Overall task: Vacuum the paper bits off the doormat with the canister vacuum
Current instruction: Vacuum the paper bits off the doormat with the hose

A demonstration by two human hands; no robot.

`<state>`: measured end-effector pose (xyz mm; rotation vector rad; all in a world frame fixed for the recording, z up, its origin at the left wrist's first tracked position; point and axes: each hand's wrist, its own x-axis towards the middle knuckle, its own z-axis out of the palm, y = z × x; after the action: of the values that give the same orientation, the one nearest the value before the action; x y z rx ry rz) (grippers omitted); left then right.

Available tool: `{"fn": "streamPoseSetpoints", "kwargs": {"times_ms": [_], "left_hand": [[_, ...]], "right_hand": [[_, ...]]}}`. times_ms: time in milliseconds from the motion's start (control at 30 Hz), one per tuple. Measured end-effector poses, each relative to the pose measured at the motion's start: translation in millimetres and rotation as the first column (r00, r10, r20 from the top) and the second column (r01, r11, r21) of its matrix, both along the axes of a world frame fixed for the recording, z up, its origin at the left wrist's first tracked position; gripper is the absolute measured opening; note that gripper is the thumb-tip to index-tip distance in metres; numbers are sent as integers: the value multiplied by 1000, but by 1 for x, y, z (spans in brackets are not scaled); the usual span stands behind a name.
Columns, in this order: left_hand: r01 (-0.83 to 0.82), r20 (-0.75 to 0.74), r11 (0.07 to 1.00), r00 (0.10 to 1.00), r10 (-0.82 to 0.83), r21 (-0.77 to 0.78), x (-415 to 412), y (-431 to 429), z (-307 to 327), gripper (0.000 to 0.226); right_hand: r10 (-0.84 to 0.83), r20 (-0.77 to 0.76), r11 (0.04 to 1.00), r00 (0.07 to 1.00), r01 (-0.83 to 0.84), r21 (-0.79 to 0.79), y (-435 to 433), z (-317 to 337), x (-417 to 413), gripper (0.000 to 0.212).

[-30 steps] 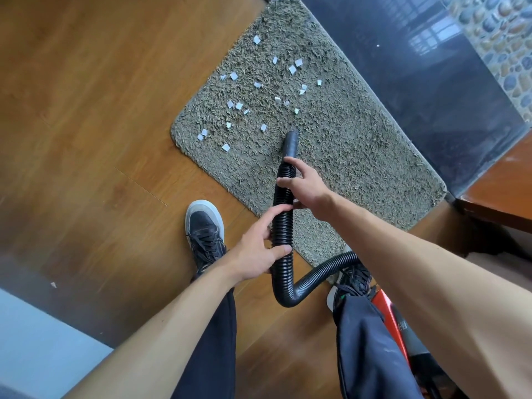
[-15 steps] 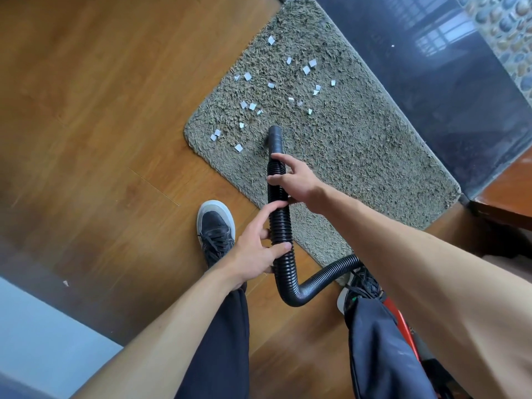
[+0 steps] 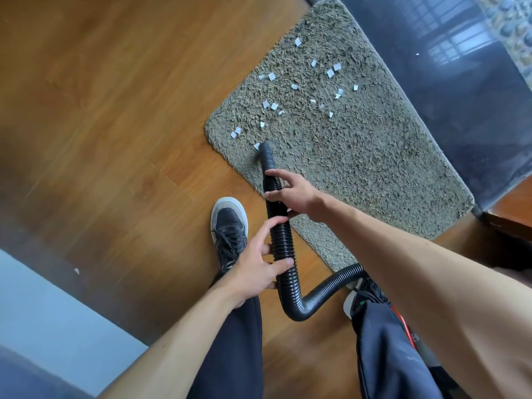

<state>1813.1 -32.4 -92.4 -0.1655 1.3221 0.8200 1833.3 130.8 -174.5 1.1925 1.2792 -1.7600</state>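
A shaggy grey-green doormat lies on the wood floor, with several white paper bits scattered over its left part. The black ribbed vacuum hose runs up from the lower right; its smooth nozzle tip rests on the mat's near-left edge, touching one paper bit. My right hand grips the hose just behind the nozzle. My left hand holds the hose lower down. A sliver of the red canister shows behind my right leg.
My left shoe stands on the wood floor beside the mat; my right shoe is near the hose bend. A dark glossy sill borders the mat's far side. A stray paper bit lies on the floor at left.
The nozzle has swept left across the mat to its near-left edge, reaching a paper bit there. Both hands kept their grip on the hose.
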Motion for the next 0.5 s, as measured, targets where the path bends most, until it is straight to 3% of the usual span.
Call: {"fn": "streamPoseSetpoints", "kwargs": {"times_ms": [500], "left_hand": [[-34, -11, 999, 999, 34, 1, -22, -24, -2, 68]], "right_hand": [[16, 4, 1000, 1000, -16, 21, -23, 0, -26, 58]]}}
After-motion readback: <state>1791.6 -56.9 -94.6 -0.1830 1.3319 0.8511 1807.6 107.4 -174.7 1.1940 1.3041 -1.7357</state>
